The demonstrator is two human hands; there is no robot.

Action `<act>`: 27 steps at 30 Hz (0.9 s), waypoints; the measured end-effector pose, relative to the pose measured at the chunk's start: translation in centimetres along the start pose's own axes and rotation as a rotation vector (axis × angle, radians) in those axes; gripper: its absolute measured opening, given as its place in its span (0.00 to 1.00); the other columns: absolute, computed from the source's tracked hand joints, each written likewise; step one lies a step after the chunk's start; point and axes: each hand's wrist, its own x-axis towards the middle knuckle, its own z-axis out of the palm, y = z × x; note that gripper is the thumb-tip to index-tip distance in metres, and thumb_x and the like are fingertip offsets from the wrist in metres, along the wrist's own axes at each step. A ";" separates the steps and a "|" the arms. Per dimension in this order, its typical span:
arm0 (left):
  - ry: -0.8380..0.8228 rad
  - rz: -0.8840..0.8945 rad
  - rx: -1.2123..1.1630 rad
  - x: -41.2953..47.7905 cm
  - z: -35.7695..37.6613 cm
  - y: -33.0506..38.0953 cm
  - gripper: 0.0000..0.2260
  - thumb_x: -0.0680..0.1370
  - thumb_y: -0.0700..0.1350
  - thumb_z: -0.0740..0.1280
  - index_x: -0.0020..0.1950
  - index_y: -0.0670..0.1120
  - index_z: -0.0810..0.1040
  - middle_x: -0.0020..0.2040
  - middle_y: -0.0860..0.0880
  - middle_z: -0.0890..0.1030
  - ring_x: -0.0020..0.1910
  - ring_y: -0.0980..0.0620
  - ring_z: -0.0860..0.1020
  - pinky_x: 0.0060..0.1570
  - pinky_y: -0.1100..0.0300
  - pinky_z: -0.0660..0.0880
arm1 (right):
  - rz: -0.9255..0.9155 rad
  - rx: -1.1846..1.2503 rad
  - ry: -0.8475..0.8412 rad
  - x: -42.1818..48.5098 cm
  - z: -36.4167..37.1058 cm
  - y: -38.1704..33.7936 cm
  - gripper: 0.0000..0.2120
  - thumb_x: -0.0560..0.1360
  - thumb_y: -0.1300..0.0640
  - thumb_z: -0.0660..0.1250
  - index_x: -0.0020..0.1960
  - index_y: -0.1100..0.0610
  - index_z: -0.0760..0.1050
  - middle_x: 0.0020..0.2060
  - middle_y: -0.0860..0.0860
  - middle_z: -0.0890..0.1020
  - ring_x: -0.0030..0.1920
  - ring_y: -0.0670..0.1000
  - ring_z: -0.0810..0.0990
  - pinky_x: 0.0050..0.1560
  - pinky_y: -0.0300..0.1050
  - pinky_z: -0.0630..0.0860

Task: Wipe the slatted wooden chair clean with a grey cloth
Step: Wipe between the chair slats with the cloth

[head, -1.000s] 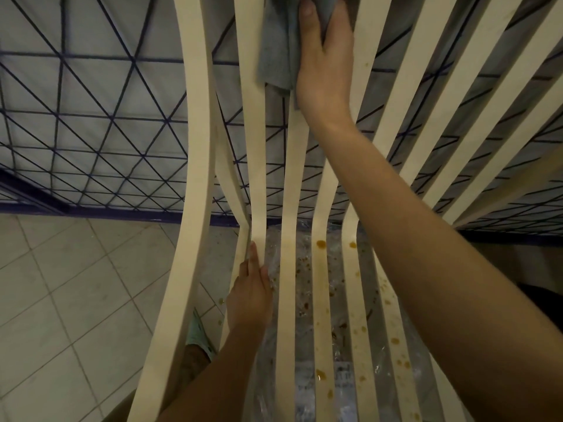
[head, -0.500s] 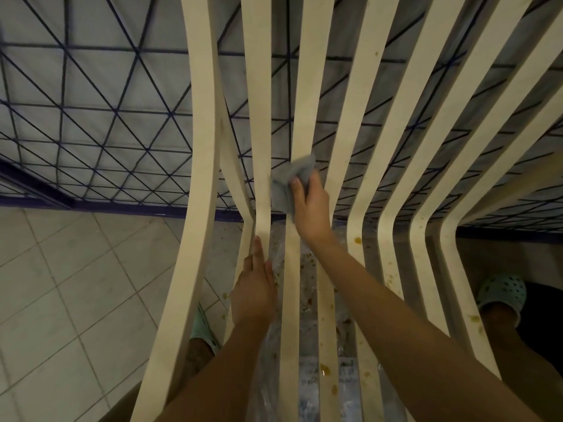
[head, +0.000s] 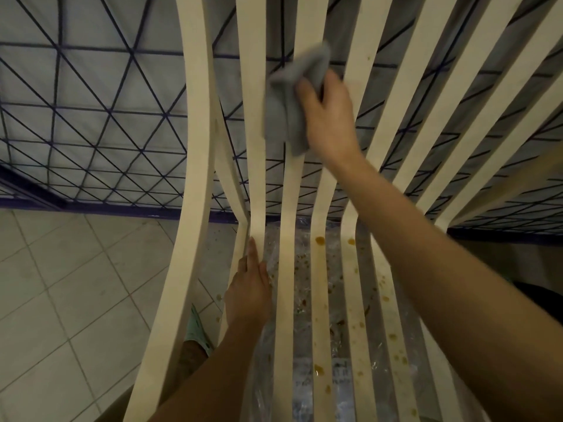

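1. Head view: a grey wall (head: 91,117) crossed by dark blue lines in a triangle pattern fills the upper half, with a dark skirting strip along its foot.
2. Pale square floor tiles (head: 61,300) with thin grout lines lie at lower left.
3. The cream slatted wooden chair (head: 195,147) stands close in front, its long curved slats bending from back into seat.
4. A crumpled clear plastic sheet (head: 271,376) lies under the seat slats.
5. The right hand (head: 329,117) reaches up the chair back, fingers curled around a bunched grey cloth (head: 286,111) pressed on the slats.
6. The left hand (head: 248,287) rests on a slat near the bend, fingers straight and together.
7. A mint green clog (head: 196,333) shows between the slats.
8. Brown spots (head: 320,240) dot the seat slats.
9. A printed label (head: 323,373) shows through the plastic, too blurred to read.
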 end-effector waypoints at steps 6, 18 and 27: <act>-0.007 0.002 0.016 0.1 0.0 0.2 0.25 0.83 0.55 0.45 0.79 0.54 0.43 0.69 0.46 0.71 0.52 0.46 0.79 0.43 0.52 0.77 | 0.098 -0.168 -0.178 5.4 -2.7 -5.3 0.16 0.84 0.60 0.49 0.68 0.66 0.65 0.66 0.61 0.72 0.67 0.56 0.70 0.59 0.40 0.68; -0.008 0.000 0.023 0.1 0.1 0.0 0.25 0.83 0.55 0.45 0.79 0.54 0.44 0.67 0.47 0.73 0.48 0.47 0.80 0.37 0.55 0.75 | -0.074 0.127 0.255 2.0 2.0 -2.1 0.11 0.83 0.58 0.55 0.54 0.63 0.73 0.41 0.52 0.79 0.42 0.48 0.78 0.42 0.42 0.74; -0.008 -0.015 -0.022 -0.4 -0.1 0.3 0.25 0.82 0.59 0.42 0.78 0.57 0.43 0.68 0.48 0.72 0.53 0.46 0.79 0.46 0.49 0.78 | 0.074 0.153 0.167 -3.0 3.8 5.9 0.12 0.83 0.49 0.54 0.57 0.54 0.71 0.42 0.47 0.78 0.42 0.42 0.77 0.45 0.46 0.77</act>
